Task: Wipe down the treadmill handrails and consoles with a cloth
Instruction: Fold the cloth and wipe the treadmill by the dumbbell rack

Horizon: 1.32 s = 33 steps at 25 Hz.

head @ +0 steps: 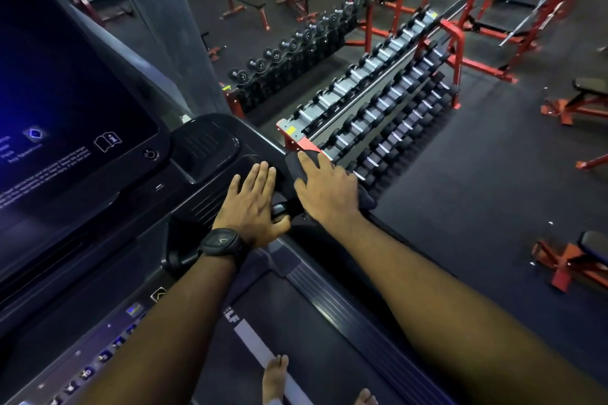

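Most of the dark cloth [291, 166] is hidden under the right hand [329, 191]. Only a rounded end shows past the index finger and a crumpled corner pokes out at the little-finger side, so its long axis runs from upper left to lower right, along the right edge of the treadmill console [210, 145] at the frame's centre. The right hand lies palm down on it, index finger and thumb straight and spread. The outer fingertips drop out of sight over the far side. The left hand [253, 204], a black watch [221, 242] on its wrist, rests flat on the console just left of the cloth, fingers straight and close together, holding nothing. Between the two thumbs sits a small glossy black part [279, 208], too dark to identify. The screen [65, 92] at the left is cut off by the frame edge, its white text blurred. Both forearms cover much of the belt [263, 319]; bare toes are cut off at the bottom edge. Dumbbell racks [378, 102] stand on the floor beyond.
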Tool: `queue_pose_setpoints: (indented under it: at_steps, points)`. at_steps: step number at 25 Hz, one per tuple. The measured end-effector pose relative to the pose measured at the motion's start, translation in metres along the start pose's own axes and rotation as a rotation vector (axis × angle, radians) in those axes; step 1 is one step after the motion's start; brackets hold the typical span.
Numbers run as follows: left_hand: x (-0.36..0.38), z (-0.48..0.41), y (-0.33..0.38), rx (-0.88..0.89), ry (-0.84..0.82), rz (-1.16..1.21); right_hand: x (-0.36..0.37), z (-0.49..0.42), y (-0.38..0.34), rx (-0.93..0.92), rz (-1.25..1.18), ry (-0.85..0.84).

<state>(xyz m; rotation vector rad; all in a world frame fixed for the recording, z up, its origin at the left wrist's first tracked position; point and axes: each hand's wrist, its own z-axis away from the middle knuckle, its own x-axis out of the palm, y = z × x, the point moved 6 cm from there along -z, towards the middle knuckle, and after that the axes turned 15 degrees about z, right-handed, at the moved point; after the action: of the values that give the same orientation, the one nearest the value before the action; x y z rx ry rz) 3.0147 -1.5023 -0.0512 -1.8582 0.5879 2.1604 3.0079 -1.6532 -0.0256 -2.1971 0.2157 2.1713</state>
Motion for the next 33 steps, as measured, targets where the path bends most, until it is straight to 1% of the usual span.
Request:
queue_pose_setpoints:
  at_steps: [2, 4, 6, 7, 10, 11, 12, 14, 15, 17, 18, 19, 21, 22, 25, 26, 27, 29, 30, 32, 33]
  points:
    - [0.001, -0.004, 0.001, 0.003, -0.027, 0.016, 0.007, 0.020, 0.007, -0.040, 0.086, 0.059]
    - [0.001, -0.009, -0.002, -0.006, -0.053, 0.029, 0.008, 0.015, 0.005, -0.044, 0.121, 0.057]
    - [0.004, -0.008, -0.002, 0.000, -0.087, 0.029, 0.002, 0.000, -0.004, -0.016, 0.049, -0.036]
    - [0.005, -0.007, -0.001, 0.007, -0.089, 0.025, 0.003, -0.001, -0.003, -0.024, 0.040, -0.046]
    - [0.004, -0.009, 0.000, 0.031, -0.105, 0.033, 0.006, 0.032, 0.011, -0.075, 0.124, 0.081]
    - [0.003, -0.010, -0.001, 0.031, -0.092, 0.043, 0.006, 0.032, 0.014, -0.067, 0.141, 0.080]
    - [0.002, -0.011, -0.002, 0.031, -0.083, 0.059, 0.007, 0.023, 0.016, -0.041, 0.102, 0.064]
    - [0.001, -0.008, 0.001, 0.043, -0.097, 0.079, 0.004, 0.013, 0.012, 0.041, 0.007, -0.068]
    - [0.003, -0.007, 0.002, 0.059, -0.082, 0.078, 0.006, 0.016, 0.012, 0.041, 0.027, -0.036]
    - [0.001, -0.007, 0.008, 0.096, -0.078, 0.062, 0.009, 0.045, 0.012, -0.034, 0.169, 0.143]
    - [0.001, -0.009, 0.009, 0.109, -0.067, 0.060, 0.006, 0.053, 0.012, -0.064, 0.206, 0.190]
    - [0.001, -0.011, 0.009, 0.113, -0.053, 0.059, 0.007, 0.046, 0.015, -0.065, 0.197, 0.193]
    - [0.003, -0.010, 0.011, 0.106, -0.065, 0.067, 0.001, 0.031, 0.012, -0.004, 0.117, 0.086]
    - [0.005, -0.009, 0.011, 0.105, -0.062, 0.070, 0.002, 0.032, 0.012, 0.011, 0.109, 0.073]
    - [0.004, -0.009, 0.016, 0.150, -0.077, 0.060, 0.014, 0.075, 0.017, -0.081, 0.226, 0.221]
    - [0.003, -0.009, 0.018, 0.171, -0.068, 0.057, 0.012, 0.078, 0.022, -0.092, 0.226, 0.225]
    - [0.002, -0.009, 0.018, 0.191, -0.060, 0.061, 0.011, 0.067, 0.029, -0.051, 0.180, 0.199]
    - [0.003, -0.007, 0.021, 0.211, -0.083, 0.073, 0.003, 0.047, 0.035, 0.103, 0.044, 0.026]
    - [0.005, -0.005, 0.021, 0.214, -0.082, 0.068, 0.005, 0.048, 0.035, 0.106, 0.045, 0.025]
    - [0.005, -0.002, 0.021, 0.223, -0.080, 0.038, 0.013, 0.078, 0.031, 0.003, 0.182, 0.162]
    - [0.004, -0.003, 0.022, 0.228, -0.076, 0.038, 0.012, 0.087, 0.032, -0.030, 0.200, 0.183]
